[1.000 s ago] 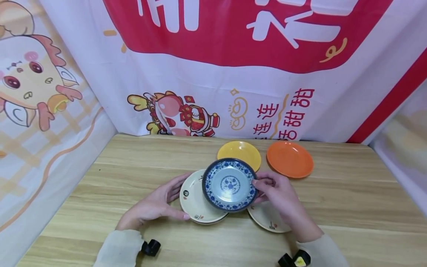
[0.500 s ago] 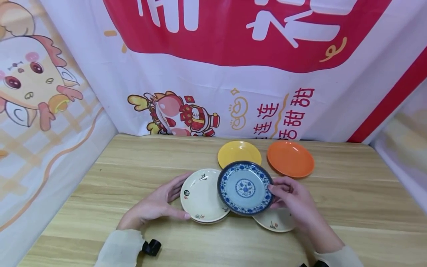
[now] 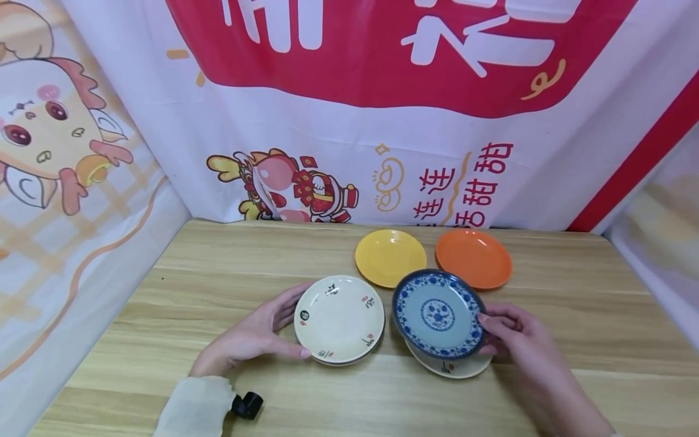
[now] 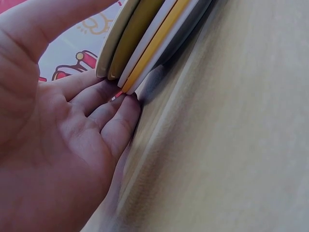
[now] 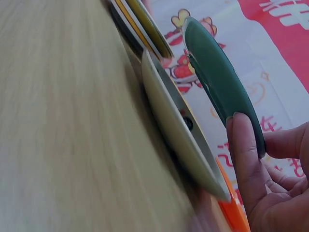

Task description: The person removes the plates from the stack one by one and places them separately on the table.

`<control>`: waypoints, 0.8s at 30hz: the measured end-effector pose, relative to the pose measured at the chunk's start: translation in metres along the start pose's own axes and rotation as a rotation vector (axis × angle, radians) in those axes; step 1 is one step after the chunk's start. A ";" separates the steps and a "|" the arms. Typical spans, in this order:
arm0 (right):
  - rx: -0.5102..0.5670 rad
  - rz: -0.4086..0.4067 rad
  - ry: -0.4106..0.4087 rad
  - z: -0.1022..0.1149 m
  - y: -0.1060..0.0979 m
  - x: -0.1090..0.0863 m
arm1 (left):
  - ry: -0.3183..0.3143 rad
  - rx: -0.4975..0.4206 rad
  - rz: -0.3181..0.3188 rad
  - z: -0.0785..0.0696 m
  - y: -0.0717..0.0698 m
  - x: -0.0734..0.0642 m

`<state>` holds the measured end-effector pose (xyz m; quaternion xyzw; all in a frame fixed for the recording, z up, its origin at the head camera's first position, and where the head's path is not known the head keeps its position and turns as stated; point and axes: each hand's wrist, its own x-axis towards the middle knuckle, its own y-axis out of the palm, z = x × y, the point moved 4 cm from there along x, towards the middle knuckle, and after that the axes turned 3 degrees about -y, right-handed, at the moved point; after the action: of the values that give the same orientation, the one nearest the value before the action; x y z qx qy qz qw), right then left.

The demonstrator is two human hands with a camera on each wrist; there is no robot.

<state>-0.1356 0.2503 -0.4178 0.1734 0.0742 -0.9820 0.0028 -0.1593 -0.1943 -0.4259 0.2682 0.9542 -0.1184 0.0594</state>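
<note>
In the head view my right hand [image 3: 516, 337] pinches the right rim of a blue-and-white patterned plate [image 3: 438, 314], thumb on top. A cream plate [image 3: 453, 369] on the table lies partly hidden below it. The right wrist view shows the blue plate's dark green underside [image 5: 219, 72], tilted and apart from the cream plate. My left hand [image 3: 262, 334] rests against the left side of a stack of plates [image 3: 340, 318], cream on top. Its fingers lie fairly straight at the rims in the left wrist view, where cream, white, orange and dark edges [image 4: 140, 43] show.
Behind, a yellow plate [image 3: 390, 258] and an orange plate [image 3: 474, 258] lie side by side on the wooden table [image 3: 262, 255]. A printed cloth [image 3: 306, 121] hangs along the table's back edge, with another cloth at the left.
My right hand has carried the blue patterned plate rightward, from over the stack to over the cream plate. The stack's top is now uncovered. The left hand stays in place.
</note>
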 end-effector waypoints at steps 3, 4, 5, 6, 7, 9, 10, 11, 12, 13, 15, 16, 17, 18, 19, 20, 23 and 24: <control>0.015 -0.015 0.039 -0.007 -0.015 -0.004 | 0.007 -0.001 0.006 0.000 0.000 0.000; 0.020 -0.024 0.049 -0.010 -0.019 -0.005 | 0.009 0.000 0.008 0.000 0.000 0.001; 0.027 -0.033 0.051 -0.012 -0.024 -0.007 | 0.010 -0.002 0.012 0.001 0.000 0.001; 0.029 -0.040 0.050 -0.014 -0.029 -0.009 | 0.009 -0.003 0.013 0.001 0.000 0.000; 0.039 -0.046 0.049 -0.017 -0.034 -0.010 | 0.008 -0.004 0.016 0.001 0.000 0.000; 0.061 -0.059 0.043 -0.021 -0.043 -0.014 | 0.004 -0.007 0.016 0.001 0.000 0.000; 0.071 -0.064 0.039 -0.023 -0.047 -0.015 | 0.003 -0.007 0.016 0.001 0.000 0.000; 0.083 -0.069 0.030 -0.025 -0.051 -0.016 | 0.000 -0.010 0.015 0.001 0.000 0.000; 0.096 -0.073 0.019 -0.027 -0.054 -0.017 | -0.001 -0.010 0.015 0.001 0.000 0.000; 0.116 -0.078 0.013 -0.028 -0.058 -0.018 | -0.003 -0.009 0.014 0.001 0.000 0.000; 0.136 -0.089 -0.001 -0.030 -0.065 -0.019 | -0.007 -0.012 0.014 0.001 0.000 0.000; 0.136 -0.093 0.007 -0.032 -0.068 -0.019 | -0.009 -0.012 0.013 0.001 0.000 0.000; 0.128 -0.098 0.017 -0.033 -0.072 -0.019 | -0.012 -0.013 0.013 0.001 0.000 0.000; 0.119 -0.104 0.035 -0.033 -0.075 -0.019 | -0.015 -0.014 0.012 0.001 0.000 0.000; 0.107 -0.109 0.059 -0.034 -0.079 -0.019 | -0.017 -0.016 0.011 0.001 0.000 0.000; 0.090 -0.115 0.078 -0.035 -0.082 -0.019 | -0.019 -0.017 0.010 0.001 0.000 0.000; 0.043 -0.141 0.140 -0.039 -0.094 -0.019 | -0.018 -0.013 0.008 0.001 0.000 0.000; 0.042 -0.154 0.153 -0.041 -0.097 -0.019 | -0.016 -0.012 0.009 0.001 0.000 0.000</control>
<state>-0.1071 0.3518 -0.4349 0.2419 0.0668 -0.9645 -0.0818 -0.1593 -0.1945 -0.4266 0.2710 0.9533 -0.1145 0.0691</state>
